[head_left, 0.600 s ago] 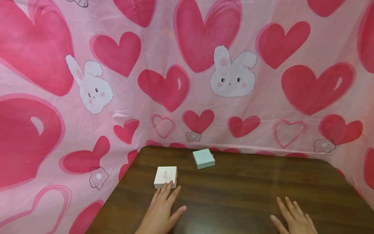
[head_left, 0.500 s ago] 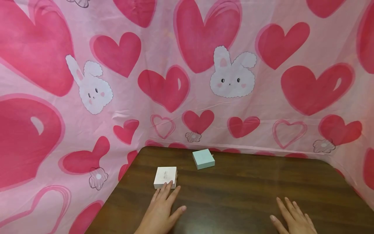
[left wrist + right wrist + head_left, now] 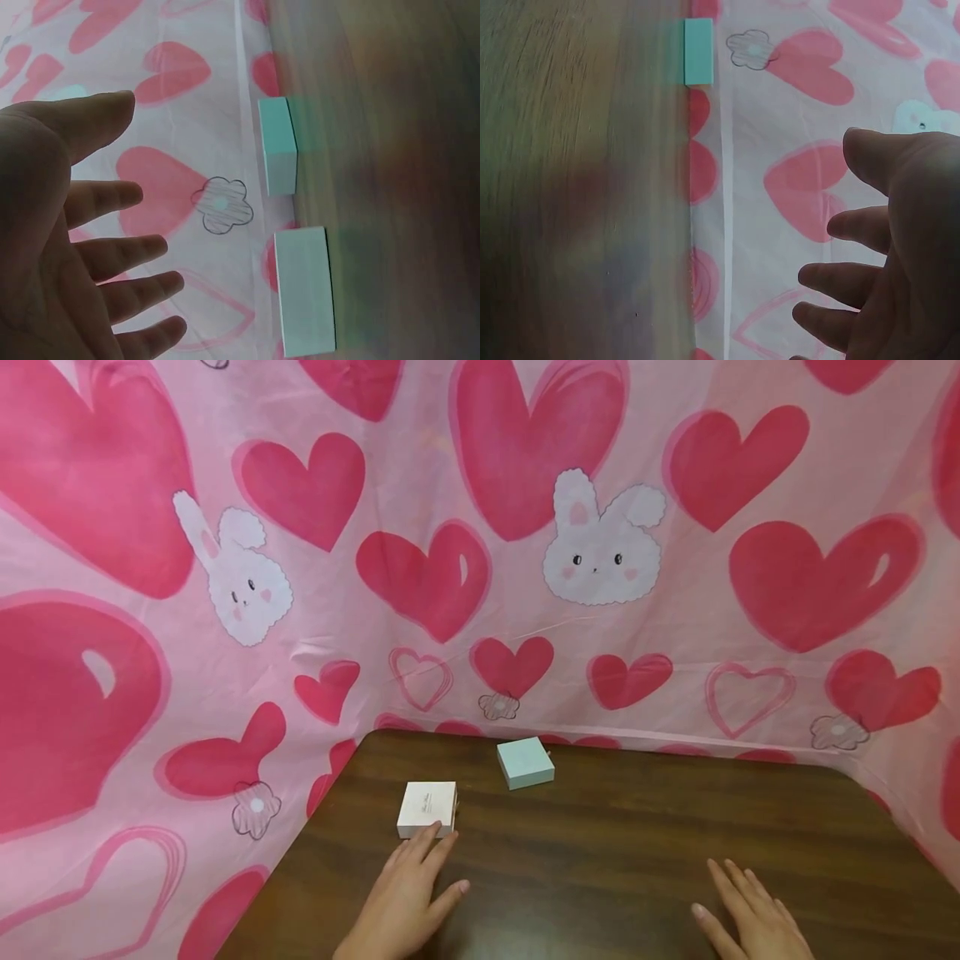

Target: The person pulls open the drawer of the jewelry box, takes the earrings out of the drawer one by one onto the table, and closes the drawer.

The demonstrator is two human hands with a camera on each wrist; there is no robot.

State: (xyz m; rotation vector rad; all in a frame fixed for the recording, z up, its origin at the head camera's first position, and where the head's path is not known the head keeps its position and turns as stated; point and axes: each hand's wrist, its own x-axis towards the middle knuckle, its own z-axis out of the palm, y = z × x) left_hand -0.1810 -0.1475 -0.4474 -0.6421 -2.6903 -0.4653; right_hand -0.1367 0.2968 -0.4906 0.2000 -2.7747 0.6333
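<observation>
My left hand (image 3: 405, 893) hovers over the table with its fingers spread, holding nothing. In the head view its fingertips overlap the near edge of a flat white box (image 3: 427, 807) with small dark lettering on the lid. The left wrist view shows that hand (image 3: 82, 240) raised above the table, apart from the white box (image 3: 305, 292). A mint-green box (image 3: 525, 762) lies farther back and to the right of the white one; a small tab sticks out of its right side. Well to the right, my right hand (image 3: 753, 914) is held with loosely spread fingers, also holding nothing.
Both boxes lie on a dark brown wooden table (image 3: 600, 852) with rounded far corners. Behind it and at the sides hangs a pink cloth (image 3: 517, 585) printed with hearts, rabbits and flowers, close against the table's far edge.
My left hand has drawn back slightly toward me and to the left, its fingertips covering less of the white box. The head view has tilted slightly. Both boxes stay in place.
</observation>
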